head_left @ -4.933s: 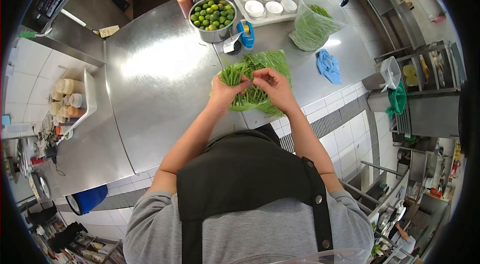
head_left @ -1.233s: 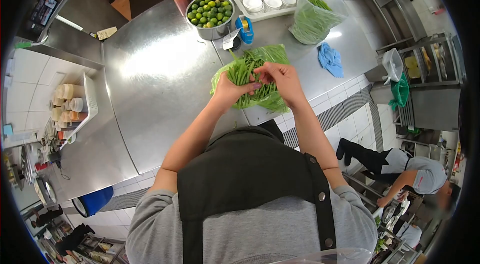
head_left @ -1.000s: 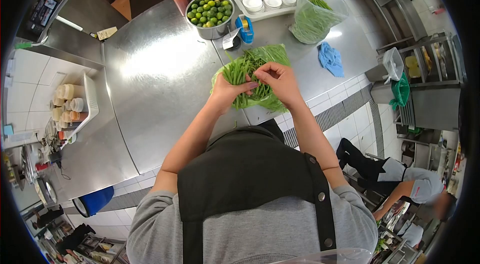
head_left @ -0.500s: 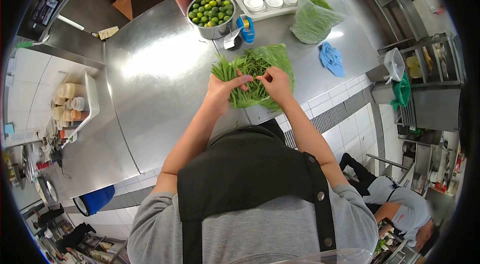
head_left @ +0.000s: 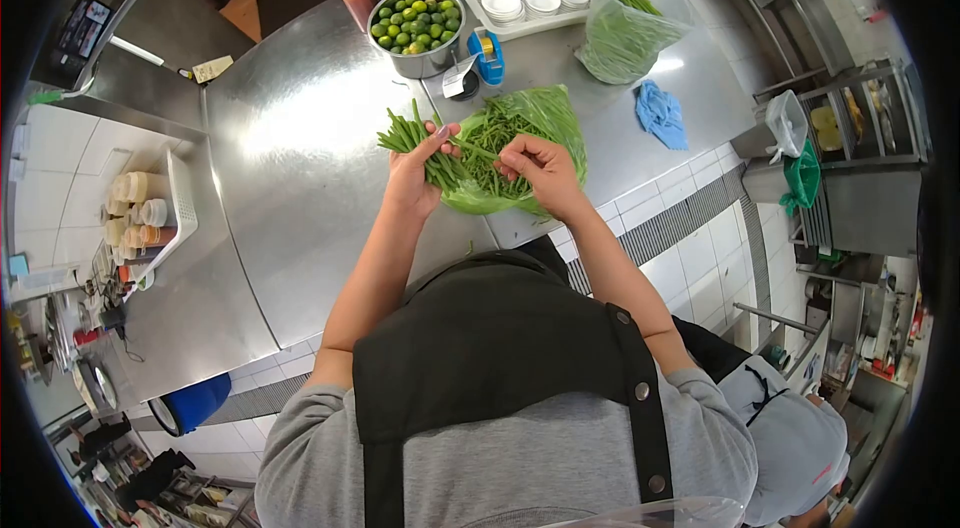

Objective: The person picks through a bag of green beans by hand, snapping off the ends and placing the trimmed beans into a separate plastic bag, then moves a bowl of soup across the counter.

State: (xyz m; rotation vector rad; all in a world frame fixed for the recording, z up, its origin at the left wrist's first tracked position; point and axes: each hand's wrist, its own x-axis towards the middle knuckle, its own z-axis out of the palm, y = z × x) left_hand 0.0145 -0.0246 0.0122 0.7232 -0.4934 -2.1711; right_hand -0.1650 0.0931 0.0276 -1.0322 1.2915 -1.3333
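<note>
My left hand (head_left: 412, 178) is closed around a bunch of long green beans (head_left: 400, 136), their ends sticking out to the left. My right hand (head_left: 545, 176) pinches the end of a single green bean (head_left: 478, 150), which reaches across to the left hand's fingers. Beneath both hands lies a light green plastic bag (head_left: 568, 113), spread on the steel table. A loose heap of thin green beans (head_left: 505, 123) rests on that bag, partly hidden by the right hand.
Behind the bag stand a steel pot of limes (head_left: 418, 58), a blue tape dispenser (head_left: 488, 58) and a rack of white bowls (head_left: 530, 26). A clear bag of greens (head_left: 620, 48) and a blue cloth (head_left: 660, 116) are to the right. A person (head_left: 790, 428) is behind me at right.
My left hand has moved left with its bunch, away from the right hand. The right hand has turned slightly, with a bean now visible between the hands. The person at right has come closer.
</note>
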